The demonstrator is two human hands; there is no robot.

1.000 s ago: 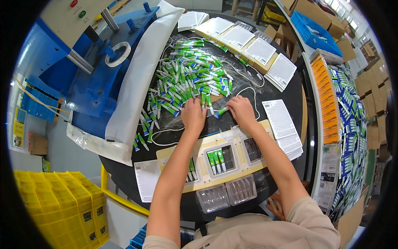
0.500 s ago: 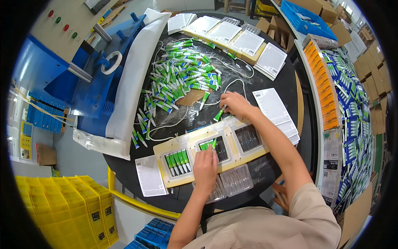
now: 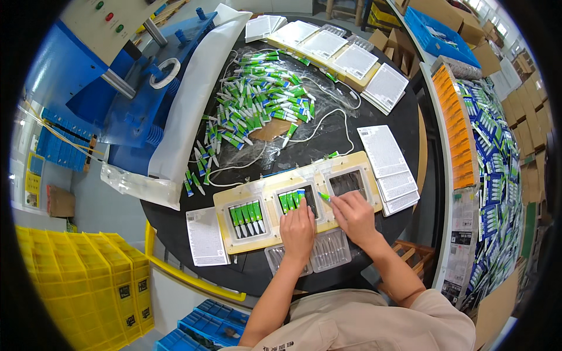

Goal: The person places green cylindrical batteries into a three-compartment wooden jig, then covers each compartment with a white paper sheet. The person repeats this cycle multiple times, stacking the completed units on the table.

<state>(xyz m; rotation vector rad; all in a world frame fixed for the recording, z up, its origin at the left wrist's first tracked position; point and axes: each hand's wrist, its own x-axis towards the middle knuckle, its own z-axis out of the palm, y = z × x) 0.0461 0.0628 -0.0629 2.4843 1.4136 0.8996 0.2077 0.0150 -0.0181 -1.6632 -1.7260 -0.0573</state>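
Note:
A cream-yellow fixture [image 3: 266, 233] with three framed openings lies across the near part of the round black table. Several small green-and-white tubes [image 3: 248, 217] lie side by side in its left opening. In the middle opening, my left hand [image 3: 297, 233] has its fingers closed at the end of a blue-and-green tube [image 3: 301, 193], beside other green tubes; its fingertips partly hide them. My right hand [image 3: 356, 217] pinches another green tube [image 3: 325, 197] just right of that opening. The right opening [image 3: 345, 182] shows a clear blister tray without tubes, partly covered by my right hand.
A heap of tubes [image 3: 257, 99] covers the table's far left. Printed cards [image 3: 386, 158] lie right, more [image 3: 206, 237] left. Clear blister trays [image 3: 331, 250] sit at the near edge. A second fixture [image 3: 369, 77] stands behind; a blue machine [image 3: 132, 117] is left.
My right hand has come from behind the fixture toward me, bringing a tube near the middle opening. My left hand stays at that opening, where a blue-ended tube now shows.

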